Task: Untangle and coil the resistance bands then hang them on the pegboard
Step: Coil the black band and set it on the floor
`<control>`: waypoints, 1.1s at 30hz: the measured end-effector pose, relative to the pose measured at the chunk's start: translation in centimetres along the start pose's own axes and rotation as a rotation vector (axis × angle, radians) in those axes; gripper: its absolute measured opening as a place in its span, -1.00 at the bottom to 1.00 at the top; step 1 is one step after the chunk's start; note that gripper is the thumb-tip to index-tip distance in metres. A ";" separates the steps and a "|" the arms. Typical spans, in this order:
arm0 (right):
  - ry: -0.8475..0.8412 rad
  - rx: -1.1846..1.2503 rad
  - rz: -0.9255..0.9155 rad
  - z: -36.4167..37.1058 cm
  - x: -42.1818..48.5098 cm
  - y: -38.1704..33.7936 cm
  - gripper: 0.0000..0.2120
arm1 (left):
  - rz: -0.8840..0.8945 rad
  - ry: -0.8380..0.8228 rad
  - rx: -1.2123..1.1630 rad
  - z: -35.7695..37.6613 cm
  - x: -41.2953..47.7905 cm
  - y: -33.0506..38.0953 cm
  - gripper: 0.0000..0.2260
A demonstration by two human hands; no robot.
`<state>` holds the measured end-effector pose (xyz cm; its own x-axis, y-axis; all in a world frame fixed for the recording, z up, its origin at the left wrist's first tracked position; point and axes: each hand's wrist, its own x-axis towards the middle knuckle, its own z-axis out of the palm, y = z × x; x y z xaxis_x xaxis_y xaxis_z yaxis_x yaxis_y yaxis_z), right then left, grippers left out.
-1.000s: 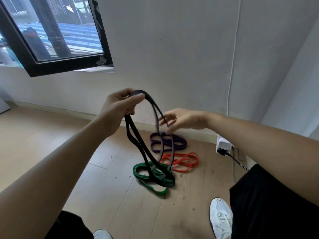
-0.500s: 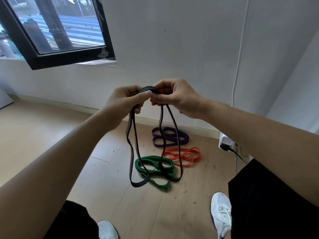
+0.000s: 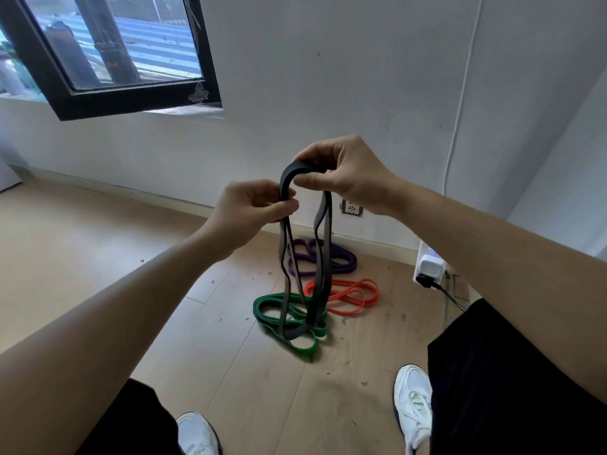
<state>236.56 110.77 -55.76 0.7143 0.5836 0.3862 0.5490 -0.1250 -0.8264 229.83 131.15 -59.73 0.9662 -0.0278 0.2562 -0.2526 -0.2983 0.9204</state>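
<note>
A black resistance band (image 3: pixel 323 257) hangs in long loops from both my hands, held up in front of the white wall. My left hand (image 3: pixel 251 205) pinches its strands a little below the top bend. My right hand (image 3: pixel 341 174) pinches the top bend between thumb and fingers, slightly higher. On the wooden floor below lie a green band (image 3: pixel 262 311), a purple band (image 3: pixel 341 262) and an orange band (image 3: pixel 358 295), each in a loose heap. The black band's lower loops dangle in front of the green one. No pegboard is in view.
A white power strip (image 3: pixel 430 269) with a black plug sits on the floor at the right wall, its cable running up the wall. A wall socket (image 3: pixel 352 209) is behind my right hand. My white shoes (image 3: pixel 414 402) stand on the floor. A dark-framed window (image 3: pixel 108 57) is at upper left.
A second ago my right hand was open beside the band; it has since pinched the top bend. Now the hands are slightly apart, right higher, and the hanging loops have gathered closer together.
</note>
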 end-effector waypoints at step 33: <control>0.036 0.028 -0.043 -1.4 -0.7 -1.0 -0.79 | -0.012 -0.022 -0.107 2.7 0.0 0.7 -0.69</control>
<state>236.10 109.32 -54.62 0.7056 0.5588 0.4358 0.5678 -0.0779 -0.8195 229.76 128.34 -59.89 0.9698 -0.0464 0.2395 -0.2440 -0.1948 0.9500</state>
